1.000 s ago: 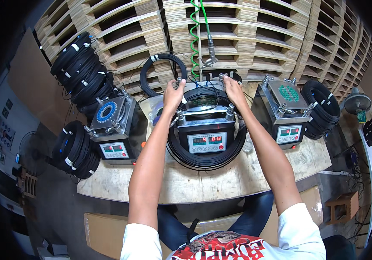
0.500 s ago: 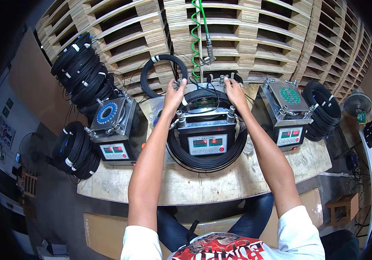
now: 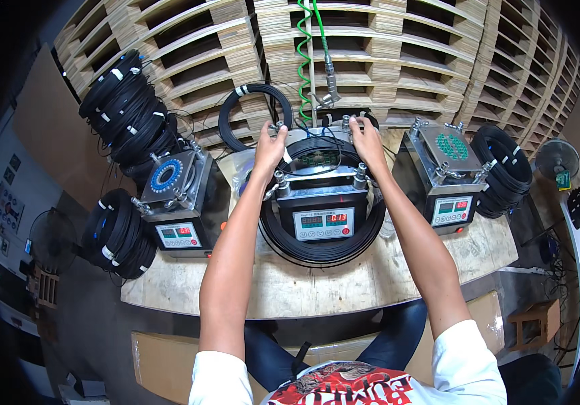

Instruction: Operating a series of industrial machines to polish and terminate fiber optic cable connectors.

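A grey metal box machine [image 3: 321,202] with a red digit display stands in the middle of the wooden bench, and a coil of black cable [image 3: 323,251] lies looped around it. My left hand [image 3: 269,145] rests on the machine's far left top corner, fingers closed around a small knob there. My right hand [image 3: 365,140] is at the far right top corner, fingers curled on a knob as well. A green plate [image 3: 315,159] shows on the top between both hands.
Similar machines stand at the left [image 3: 176,202] and right [image 3: 446,179]. Bundles of black cable coils lie at the left [image 3: 124,118], lower left [image 3: 118,233] and right [image 3: 504,169]. A green spiral hose [image 3: 303,54] hangs before stacked wooden pallets [image 3: 398,54]. The bench edge [image 3: 303,304] is close to me.
Both hands stay on the machine's far top corners, with only a slight shift of the fingers. Nothing else has moved.
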`<state>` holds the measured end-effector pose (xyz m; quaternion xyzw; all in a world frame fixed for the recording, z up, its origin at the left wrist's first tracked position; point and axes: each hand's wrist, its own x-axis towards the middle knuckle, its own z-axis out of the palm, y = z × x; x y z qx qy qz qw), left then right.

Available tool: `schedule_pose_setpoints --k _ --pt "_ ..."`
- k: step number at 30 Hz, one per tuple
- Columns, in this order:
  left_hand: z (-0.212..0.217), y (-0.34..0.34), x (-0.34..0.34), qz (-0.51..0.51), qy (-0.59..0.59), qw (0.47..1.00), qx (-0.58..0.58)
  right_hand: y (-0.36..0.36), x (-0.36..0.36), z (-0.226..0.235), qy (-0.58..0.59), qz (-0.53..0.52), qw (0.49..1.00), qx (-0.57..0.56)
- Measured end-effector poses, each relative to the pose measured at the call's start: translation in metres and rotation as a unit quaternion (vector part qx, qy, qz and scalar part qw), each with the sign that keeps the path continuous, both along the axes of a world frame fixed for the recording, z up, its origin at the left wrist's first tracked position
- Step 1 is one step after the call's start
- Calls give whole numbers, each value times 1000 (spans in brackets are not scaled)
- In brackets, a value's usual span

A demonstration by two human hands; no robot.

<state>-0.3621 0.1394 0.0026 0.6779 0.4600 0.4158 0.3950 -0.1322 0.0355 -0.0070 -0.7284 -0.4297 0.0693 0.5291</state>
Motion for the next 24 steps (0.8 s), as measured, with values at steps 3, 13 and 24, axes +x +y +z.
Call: schedule_pose_setpoints --k 3,13,24 --pt "1 0 0 -13 -24 1000 -12 -1 0 2 3 2 1000 -7" --pt "3 -2 6 51 19 998 17 6 14 -6 -10 40 999 -22" --pt "0 4 -4 -9 -31 999 -1 -3 -3 3 -14 24 999 36"
